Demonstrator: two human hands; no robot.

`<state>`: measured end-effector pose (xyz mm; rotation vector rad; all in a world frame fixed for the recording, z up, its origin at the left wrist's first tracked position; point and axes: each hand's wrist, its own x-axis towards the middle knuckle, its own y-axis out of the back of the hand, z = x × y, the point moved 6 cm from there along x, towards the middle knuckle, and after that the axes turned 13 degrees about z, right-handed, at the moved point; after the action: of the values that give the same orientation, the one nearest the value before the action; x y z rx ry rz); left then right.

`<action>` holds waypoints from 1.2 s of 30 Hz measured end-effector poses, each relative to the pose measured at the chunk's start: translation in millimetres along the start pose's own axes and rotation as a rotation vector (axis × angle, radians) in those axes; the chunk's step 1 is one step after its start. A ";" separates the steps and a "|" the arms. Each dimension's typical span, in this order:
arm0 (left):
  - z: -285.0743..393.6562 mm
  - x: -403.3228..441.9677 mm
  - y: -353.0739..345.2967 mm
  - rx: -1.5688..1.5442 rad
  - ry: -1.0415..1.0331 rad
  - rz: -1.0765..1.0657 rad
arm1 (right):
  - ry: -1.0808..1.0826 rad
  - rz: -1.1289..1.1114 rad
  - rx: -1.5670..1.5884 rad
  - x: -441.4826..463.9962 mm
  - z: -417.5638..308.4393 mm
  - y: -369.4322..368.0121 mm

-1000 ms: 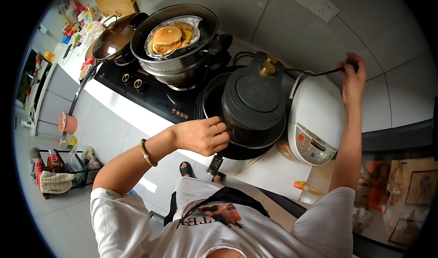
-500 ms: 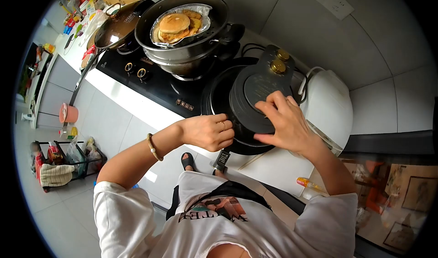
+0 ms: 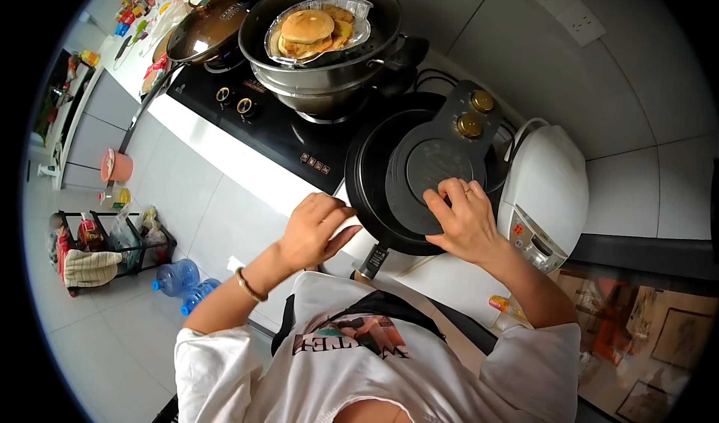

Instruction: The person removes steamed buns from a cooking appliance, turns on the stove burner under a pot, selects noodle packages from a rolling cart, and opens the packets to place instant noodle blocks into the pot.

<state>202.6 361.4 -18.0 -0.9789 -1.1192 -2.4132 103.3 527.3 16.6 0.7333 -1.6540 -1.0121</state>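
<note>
My left hand (image 3: 314, 228) is beside the near-left rim of a black frying pan (image 3: 369, 191), thumb apart from the bent fingers, with nothing visible in it. My right hand (image 3: 468, 224) is over the near edge of a dark round appliance with two gold knobs (image 3: 442, 161). Its fingers are curved and spread from the thumb; whether the fingertips touch the appliance I cannot tell. The appliance lies over the pan, whose handle (image 3: 374, 260) points toward me. A foil tray (image 3: 359, 37) with round flatbreads (image 3: 308, 27) rests in a large steel pot (image 3: 326, 70) on the cooktop.
A lidded pan (image 3: 213, 26) stands on the cooktop (image 3: 281, 135) at the back left. Close on my right is a white rice cooker (image 3: 550, 176). Large blue water bottles (image 3: 177, 277) and a black rack (image 3: 142, 251) are on the floor at left.
My left hand has drawn back left from the pan and appliance, and its fingers have opened. My right hand stays near the appliance's edge. The whole view has shifted slightly.
</note>
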 end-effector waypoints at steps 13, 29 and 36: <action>16.7 -104.7 -69.7 -0.177 1.013 -0.180 | -0.107 -0.074 0.030 -2.9 5.5 6.2; 30.1 -110.0 -90.6 -0.600 1.295 -0.002 | -0.566 0.962 0.840 19.7 98.9 185.4; 26.5 -101.1 -87.6 -0.495 1.356 -0.226 | -0.677 0.883 1.030 -3.8 124.8 146.4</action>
<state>241.6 437.5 -124.3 0.7658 -0.1149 -2.6451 -13.4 631.5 128.8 0.1545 -2.7424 0.3550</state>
